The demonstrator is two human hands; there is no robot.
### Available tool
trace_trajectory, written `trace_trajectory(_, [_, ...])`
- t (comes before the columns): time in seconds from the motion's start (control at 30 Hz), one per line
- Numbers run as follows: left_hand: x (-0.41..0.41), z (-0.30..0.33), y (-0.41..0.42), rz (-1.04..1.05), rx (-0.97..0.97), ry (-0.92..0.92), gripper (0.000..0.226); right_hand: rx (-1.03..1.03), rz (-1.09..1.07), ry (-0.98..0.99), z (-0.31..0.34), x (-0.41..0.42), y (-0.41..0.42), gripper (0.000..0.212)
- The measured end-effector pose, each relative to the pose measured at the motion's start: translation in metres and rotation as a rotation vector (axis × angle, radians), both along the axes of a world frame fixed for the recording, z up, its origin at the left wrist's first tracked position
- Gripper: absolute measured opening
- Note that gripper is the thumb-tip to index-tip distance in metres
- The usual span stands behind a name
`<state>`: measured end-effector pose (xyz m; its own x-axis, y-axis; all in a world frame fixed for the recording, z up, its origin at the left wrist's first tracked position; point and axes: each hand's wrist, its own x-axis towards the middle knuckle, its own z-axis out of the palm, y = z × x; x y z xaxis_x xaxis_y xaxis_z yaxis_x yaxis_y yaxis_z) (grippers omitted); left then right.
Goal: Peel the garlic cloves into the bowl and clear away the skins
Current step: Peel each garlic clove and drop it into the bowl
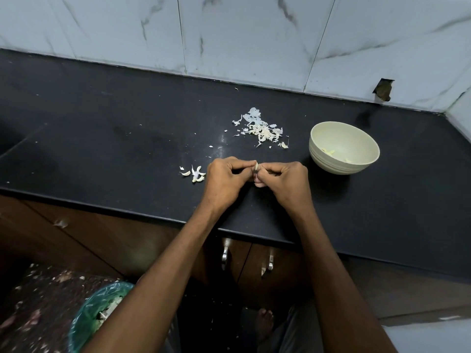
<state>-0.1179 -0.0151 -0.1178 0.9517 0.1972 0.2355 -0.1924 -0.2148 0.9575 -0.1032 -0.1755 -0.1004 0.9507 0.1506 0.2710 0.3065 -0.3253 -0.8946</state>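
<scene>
Both hands, left (224,178) and right (285,179), pinch one clove (256,166) over the counter (102,149), its long axis roughly upright (mostly hidden). Bowl (328,163) at right holds a few peeled cloves (328,151); skins (262,128) lie behind.

Peeling a clove at the counter

My left hand (225,178) and right hand (285,180) pinch one garlic clove (256,166) left of the bowl (344,147); the skins (262,129) lie behind, also left of the bowl.

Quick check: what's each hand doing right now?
Left hand: fingers pinch the garlic clove.
Right hand: fingers curled, pinching the same clove from the other side.
</scene>
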Motion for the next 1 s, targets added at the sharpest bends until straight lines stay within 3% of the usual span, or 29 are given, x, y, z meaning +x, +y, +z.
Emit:
trace_trajectory(0.07, [0.003, -0.004, 0.002, -0.026, -0.082, 0.033, 0.014, 0.095, 0.024, 0.079, 0.001, 0.0, 0.0, 0.02])
trace_trajectory(0.2, [0.005, -0.007, 0.001, -0.026, -0.045, 0.023, 0.016, 0.151, 0.029, 0.125, 0.0, 0.001, 0.0, 0.021])
trace_trajectory(0.37, [0.005, -0.006, 0.002, -0.029, -0.024, 0.025, 0.017, 0.141, 0.015, 0.129, -0.002, 0.003, 0.0, 0.017])
trace_trajectory(0.6, [-0.003, 0.007, -0.002, -0.082, -0.221, 0.096, 0.017, 0.066, 0.002, 0.054, -0.002, 0.003, -0.002, 0.016])
trace_trajectory(0.77, [-0.005, 0.009, -0.003, -0.088, -0.251, 0.107, 0.016, -0.008, -0.006, -0.008, -0.004, 0.003, -0.003, 0.014])
trace_trajectory(1.0, [-0.008, 0.012, -0.002, -0.131, -0.28, 0.087, 0.016, 0.113, 0.001, 0.033, -0.004, 0.002, -0.003, 0.013])
